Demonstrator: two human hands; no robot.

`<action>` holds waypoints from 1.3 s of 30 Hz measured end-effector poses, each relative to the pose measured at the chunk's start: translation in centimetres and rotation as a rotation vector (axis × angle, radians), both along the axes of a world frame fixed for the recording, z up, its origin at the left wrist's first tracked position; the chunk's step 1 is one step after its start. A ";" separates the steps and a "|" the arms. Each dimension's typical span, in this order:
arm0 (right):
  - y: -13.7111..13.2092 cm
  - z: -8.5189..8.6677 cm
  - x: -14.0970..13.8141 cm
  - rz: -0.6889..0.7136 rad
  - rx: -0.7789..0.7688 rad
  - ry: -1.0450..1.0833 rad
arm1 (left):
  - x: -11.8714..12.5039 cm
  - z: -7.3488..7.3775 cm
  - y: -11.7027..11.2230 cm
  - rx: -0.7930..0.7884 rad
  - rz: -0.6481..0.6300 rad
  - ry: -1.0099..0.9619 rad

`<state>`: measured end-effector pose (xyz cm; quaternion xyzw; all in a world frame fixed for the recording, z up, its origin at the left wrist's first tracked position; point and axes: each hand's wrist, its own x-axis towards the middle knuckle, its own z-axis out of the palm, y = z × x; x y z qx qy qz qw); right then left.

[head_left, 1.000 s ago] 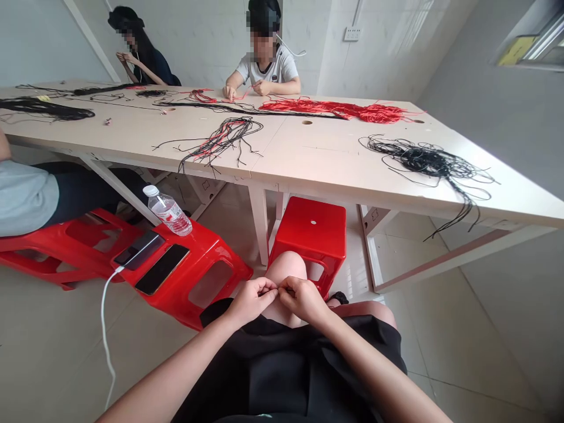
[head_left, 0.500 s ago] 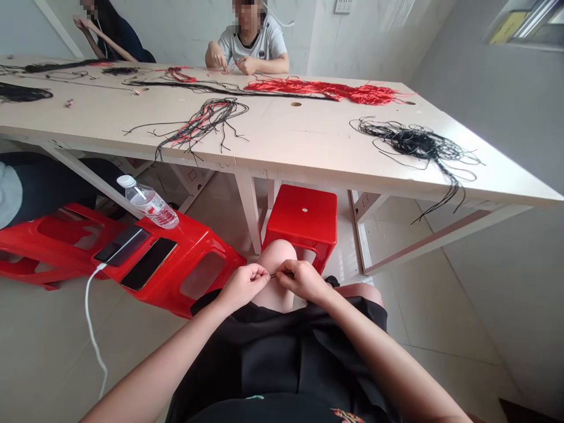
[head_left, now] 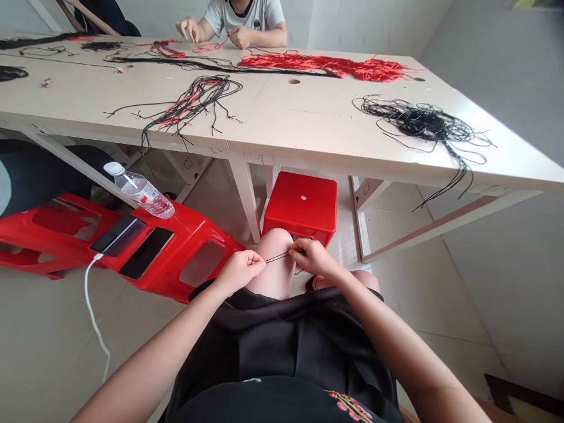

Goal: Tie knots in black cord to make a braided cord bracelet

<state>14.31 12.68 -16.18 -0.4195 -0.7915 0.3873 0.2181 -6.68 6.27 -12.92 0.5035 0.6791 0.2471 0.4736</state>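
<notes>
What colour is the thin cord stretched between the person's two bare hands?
The thin cord looks black; it shows best in the head view.

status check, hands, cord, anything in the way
Left hand and right hand both pinching. Thin dark cord stretched between them, two strands showing. Nothing seen blocking it; knee below, red stool beyond.

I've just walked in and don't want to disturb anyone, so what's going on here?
A seated person pinches thin black cord in the left hand and the right hand, two strands spanning the gap between them. On the table ahead lie a black cord tangle and a black-and-red bundle. Across the table, a co-worker has red cord at one hand.
</notes>
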 end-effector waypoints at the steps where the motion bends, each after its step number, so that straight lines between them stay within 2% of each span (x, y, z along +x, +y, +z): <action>1: 0.5 -0.3 0.6 -0.009 -0.010 -0.005 | 0.0 0.0 0.1 -0.020 0.007 -0.006; 12: 5.5 -3.3 8.5 -0.150 -0.135 -0.164 | -0.3 -0.7 1.0 -0.150 0.056 -0.035; 18: 6.5 -5.2 13.5 -0.271 -0.176 -0.247 | 0.0 0.3 1.3 -0.203 0.053 -0.045; 24: 6.2 -6.0 16.6 -0.350 -0.192 -0.295 | 0.7 1.3 1.5 -0.189 0.056 -0.025; 33: 4.1 -8.2 20.7 -0.492 -0.251 -0.423 | 1.2 1.1 1.2 -0.190 0.069 0.003; 36: 3.7 -8.0 21.8 -0.573 -0.258 -0.471 | 1.5 1.1 1.0 -0.192 0.066 0.001; 39: 3.5 -7.1 20.6 -0.655 -0.211 -0.481 | 1.7 1.2 0.9 -0.192 0.064 -0.005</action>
